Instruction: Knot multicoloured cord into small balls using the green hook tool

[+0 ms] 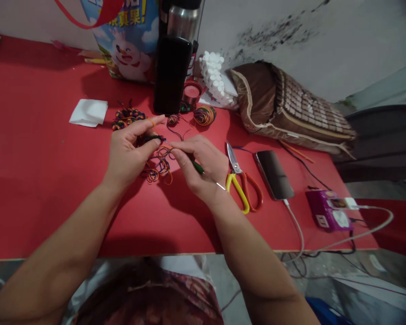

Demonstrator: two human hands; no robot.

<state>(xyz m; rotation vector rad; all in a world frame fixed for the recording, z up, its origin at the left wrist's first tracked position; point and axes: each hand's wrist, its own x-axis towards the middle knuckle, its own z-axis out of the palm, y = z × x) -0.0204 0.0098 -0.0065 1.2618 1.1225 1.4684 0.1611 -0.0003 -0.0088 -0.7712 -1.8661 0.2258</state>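
Observation:
My left hand [130,146] pinches a small dark piece of crochet work [154,138] between thumb and fingers, and orange yarn loops over its raised index finger. In my right hand [201,164] is a crochet hook [198,166] with a green grip, its metal tip meeting the work at my left fingertips. Loose multicoloured yarn [159,167] lies tangled on the table under both hands. Behind my left hand rests a finished-looking crocheted strip [128,117] in dark and orange yarn. A ball of multicoloured yarn [205,115] sits beyond my right hand.
Scissors [237,174] lie right of my right hand on the red table [47,180]. Further right are a charging phone [274,174] and a purple power strip [328,210] with cables. A black phone [172,74] stands upright behind, near a brown cushion [291,104] and white paper [89,112].

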